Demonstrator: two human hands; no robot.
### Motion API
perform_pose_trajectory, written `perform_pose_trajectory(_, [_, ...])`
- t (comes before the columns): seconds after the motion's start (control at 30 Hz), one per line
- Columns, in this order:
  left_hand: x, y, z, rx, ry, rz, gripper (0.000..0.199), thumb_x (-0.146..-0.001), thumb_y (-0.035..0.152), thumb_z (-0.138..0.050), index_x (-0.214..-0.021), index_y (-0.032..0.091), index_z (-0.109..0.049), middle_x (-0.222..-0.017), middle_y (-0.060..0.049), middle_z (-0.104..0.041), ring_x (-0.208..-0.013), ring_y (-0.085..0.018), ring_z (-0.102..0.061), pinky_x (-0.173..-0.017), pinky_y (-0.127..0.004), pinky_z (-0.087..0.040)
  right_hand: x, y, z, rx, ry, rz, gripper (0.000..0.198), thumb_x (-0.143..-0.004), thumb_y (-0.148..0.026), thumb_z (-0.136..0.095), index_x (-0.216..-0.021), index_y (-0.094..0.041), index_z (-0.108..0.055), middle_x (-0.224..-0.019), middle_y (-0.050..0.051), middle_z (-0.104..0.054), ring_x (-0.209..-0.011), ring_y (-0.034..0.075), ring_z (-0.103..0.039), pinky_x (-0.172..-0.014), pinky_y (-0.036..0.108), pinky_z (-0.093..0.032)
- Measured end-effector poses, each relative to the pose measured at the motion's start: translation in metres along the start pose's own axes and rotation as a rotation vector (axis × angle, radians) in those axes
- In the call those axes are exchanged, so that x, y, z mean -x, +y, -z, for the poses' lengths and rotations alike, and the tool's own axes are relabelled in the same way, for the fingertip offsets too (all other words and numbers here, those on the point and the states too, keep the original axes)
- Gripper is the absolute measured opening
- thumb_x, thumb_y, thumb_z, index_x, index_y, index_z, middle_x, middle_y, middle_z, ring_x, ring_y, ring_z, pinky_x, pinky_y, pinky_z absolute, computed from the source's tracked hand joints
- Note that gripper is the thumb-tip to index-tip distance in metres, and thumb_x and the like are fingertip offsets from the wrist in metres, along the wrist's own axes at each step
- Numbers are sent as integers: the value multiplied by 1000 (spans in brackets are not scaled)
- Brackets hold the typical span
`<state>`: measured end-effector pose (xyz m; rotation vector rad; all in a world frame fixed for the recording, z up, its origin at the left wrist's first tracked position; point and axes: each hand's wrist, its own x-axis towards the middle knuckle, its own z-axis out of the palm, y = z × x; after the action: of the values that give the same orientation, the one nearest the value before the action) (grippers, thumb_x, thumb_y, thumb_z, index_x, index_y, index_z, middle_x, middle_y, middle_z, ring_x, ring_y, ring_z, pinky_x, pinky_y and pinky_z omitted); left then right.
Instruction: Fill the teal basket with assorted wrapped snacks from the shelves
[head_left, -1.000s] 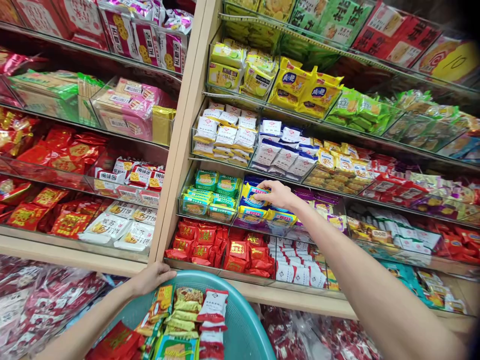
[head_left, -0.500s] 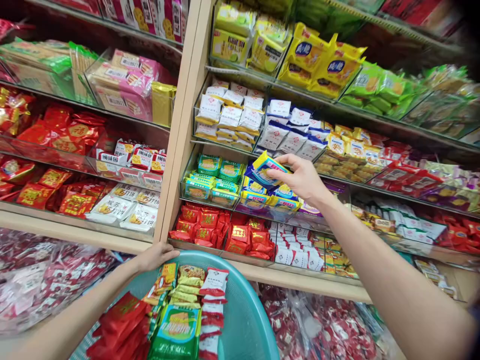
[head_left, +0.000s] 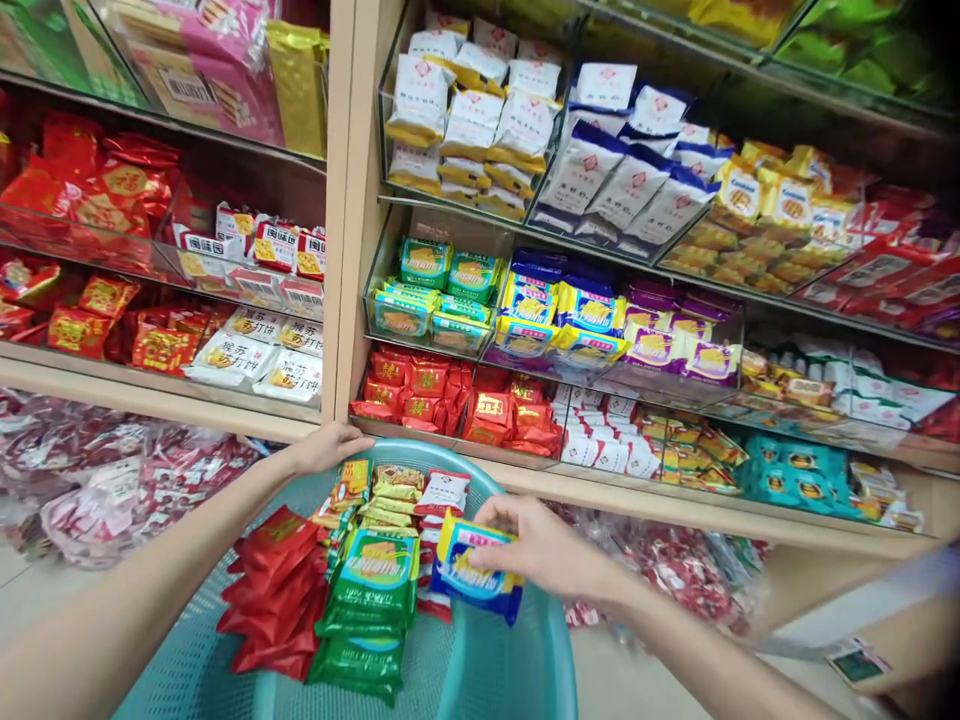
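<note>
Your right hand (head_left: 544, 550) has carried the blue packet (head_left: 472, 570) from shelf (head_left: 420, 210) down into the basket (head_left: 517, 660), grip clamped on it while your left hand (head_left: 326, 447) grips the rim; placing step, release beside the green packets (head_left: 371, 600) next.

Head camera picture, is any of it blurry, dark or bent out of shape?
Head view: even shop light, no hard shadows; the right hand with the blue and yellow packet is slightly motion-blurred; the top right corner goes dark; shelf edges slant and bow toward the frame's sides.

We see our right hand (head_left: 544, 548) covering part of the blue-and-yellow snack packet (head_left: 469, 575); the teal plastic basket (head_left: 525, 650) runs off the bottom edge.
</note>
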<state>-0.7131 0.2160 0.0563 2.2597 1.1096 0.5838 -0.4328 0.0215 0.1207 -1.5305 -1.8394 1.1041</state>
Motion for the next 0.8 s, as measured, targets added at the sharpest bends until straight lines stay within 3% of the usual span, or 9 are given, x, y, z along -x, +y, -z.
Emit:
perform_pose_trajectory(0.13, [0, 1, 1, -17, -4, 7, 49, -75, 64, -37, -61, 18, -45, -61, 2, -35, -59, -14, -33, -56, -26, -28, 1, 28, -17, 73, -36, -218, 25, -58, -26, -75, -74, -15, -59, -68, -1, -63, -61, 11, -54, -51, 20, -37])
perform_pose_trajectory(0.33, [2, 5, 0, -16, 11, 9, 50, -76, 63, -38, -65, 16, -51, -63, 0, -42, -61, -15, -39, -57, -26, -30, -5, 37, -38, 197, -165, -392, 29, -46, -25, -81, -62, -17, -58, -56, -8, -51, -54, 8, -43, -44, 20, -28])
perform_pose_trajectory(0.5, [0, 2, -2, -29, 20, 5, 50, -75, 64, -38, -62, 17, -48, -62, 1, -39, -60, -15, -36, -56, -26, -29, -19, 54, -52, 101, -233, -430, 30, -41, -25, -83, -57, -16, -59, -52, -9, -49, -54, 8, -42, -46, 20, -27])
perform_pose_trajectory(0.67, [0, 5, -1, -27, 16, 3, 49, -74, 64, -38, -61, 17, -48, -61, 1, -38, -59, -14, -36, -56, -26, -29, -25, 60, -61, 67, -247, -417, 25, -50, -22, -79, -56, -16, -55, -51, -9, -47, -53, 7, -40, -46, 21, -27])
perform_pose_trajectory(0.8, [2, 7, 0, -5, 13, 27, 50, -74, 63, -38, -63, 16, -51, -61, 1, -40, -59, -15, -39, -55, -26, -30, -26, 60, -65, 169, -240, -396, 26, -53, -21, -78, -60, -16, -53, -53, -10, -42, -53, 7, -37, -46, 21, -25])
